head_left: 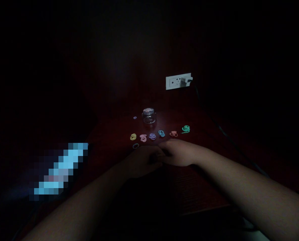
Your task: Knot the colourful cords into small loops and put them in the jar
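Observation:
My left hand [144, 160] and my right hand [179, 152] meet at the middle of the dark red tabletop, fingers curled in together. Whatever they pinch is hidden in shadow. Just beyond them lies a row of small elastic hair bands in piles by colour: yellow [133, 137], pink [143, 138], purple [152, 136], blue [161, 133], orange-red [174, 133] and green [186, 129]. A single pale band [135, 146] rests close to my left hand. Behind the row stands a clear lidded jar [148, 117], with a lone purple band [134, 117] to its left.
A bright, pixelated screen-like slab [61, 170] is at the left. On the back wall a white socket plate [173, 82] holds a plug [187, 80], whose dark cable [223, 130] runs down the right side. The surroundings are very dark.

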Tool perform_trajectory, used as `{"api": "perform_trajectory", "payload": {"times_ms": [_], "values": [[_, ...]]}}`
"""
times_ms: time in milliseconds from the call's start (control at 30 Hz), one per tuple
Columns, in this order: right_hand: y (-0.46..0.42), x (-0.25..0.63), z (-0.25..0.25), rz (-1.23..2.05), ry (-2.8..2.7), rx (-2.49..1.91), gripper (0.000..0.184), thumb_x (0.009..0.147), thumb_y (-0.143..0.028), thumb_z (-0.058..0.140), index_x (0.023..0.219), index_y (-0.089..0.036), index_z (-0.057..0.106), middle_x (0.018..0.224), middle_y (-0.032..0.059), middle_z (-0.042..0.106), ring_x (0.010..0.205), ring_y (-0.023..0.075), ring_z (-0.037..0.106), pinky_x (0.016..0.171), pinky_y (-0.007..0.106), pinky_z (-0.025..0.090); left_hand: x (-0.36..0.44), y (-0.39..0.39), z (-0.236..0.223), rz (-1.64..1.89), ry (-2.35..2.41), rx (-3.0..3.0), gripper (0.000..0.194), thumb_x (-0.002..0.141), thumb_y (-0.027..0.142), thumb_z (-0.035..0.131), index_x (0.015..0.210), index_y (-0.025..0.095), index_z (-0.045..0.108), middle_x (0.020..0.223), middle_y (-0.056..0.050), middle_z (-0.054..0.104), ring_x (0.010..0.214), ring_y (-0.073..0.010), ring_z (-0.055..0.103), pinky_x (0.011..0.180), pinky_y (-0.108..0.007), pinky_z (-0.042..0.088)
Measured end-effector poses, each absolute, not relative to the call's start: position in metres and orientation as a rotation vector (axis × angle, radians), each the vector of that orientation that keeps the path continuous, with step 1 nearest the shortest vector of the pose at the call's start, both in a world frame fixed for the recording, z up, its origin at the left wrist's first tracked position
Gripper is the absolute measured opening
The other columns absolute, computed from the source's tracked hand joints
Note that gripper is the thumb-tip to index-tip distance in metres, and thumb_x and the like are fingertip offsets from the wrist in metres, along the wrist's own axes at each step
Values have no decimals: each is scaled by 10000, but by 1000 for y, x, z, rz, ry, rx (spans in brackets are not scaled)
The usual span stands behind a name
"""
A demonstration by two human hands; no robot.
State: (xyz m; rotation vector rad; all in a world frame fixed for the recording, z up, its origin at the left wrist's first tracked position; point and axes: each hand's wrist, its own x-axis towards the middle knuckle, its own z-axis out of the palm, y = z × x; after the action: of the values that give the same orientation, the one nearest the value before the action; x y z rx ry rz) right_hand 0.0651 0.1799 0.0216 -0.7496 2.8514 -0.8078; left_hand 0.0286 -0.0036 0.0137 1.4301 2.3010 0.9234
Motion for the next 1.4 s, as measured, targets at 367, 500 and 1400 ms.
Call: {"api": "perform_trajectory", "payload": {"times_ms": [367, 500, 1400], "values": [[178, 70, 25, -564, 2918, -740, 277, 770, -377, 500, 924, -171, 605, 850, 73, 642, 714, 162, 565, 592, 252, 373, 31, -3, 15, 844, 2320, 1395, 134, 787, 228, 522, 904, 166, 534, 879, -24, 594, 778, -138, 540, 708, -270, 429], [179, 66, 23, -608, 2908, -790, 248, 756, -386, 509, 851, -177, 601, 794, 50, 633, 647, 136, 535, 555, 241, 349, 30, -2, 17, 810, 2350, 1407, 108, 780, 221, 523, 872, 165, 534, 844, -15, 588, 740, -129, 526, 681, -258, 418], [178, 51, 8, -1394, 2737, -878, 192, 716, -205, 588, 736, -180, 398, 660, -46, 443, 575, 72, 405, 499, 193, 319, 27, -4, 9, 1026, 2305, 1404, 192, 784, 216, 519, 970, 171, 537, 904, -26, 605, 771, -139, 543, 693, -262, 427]]}}
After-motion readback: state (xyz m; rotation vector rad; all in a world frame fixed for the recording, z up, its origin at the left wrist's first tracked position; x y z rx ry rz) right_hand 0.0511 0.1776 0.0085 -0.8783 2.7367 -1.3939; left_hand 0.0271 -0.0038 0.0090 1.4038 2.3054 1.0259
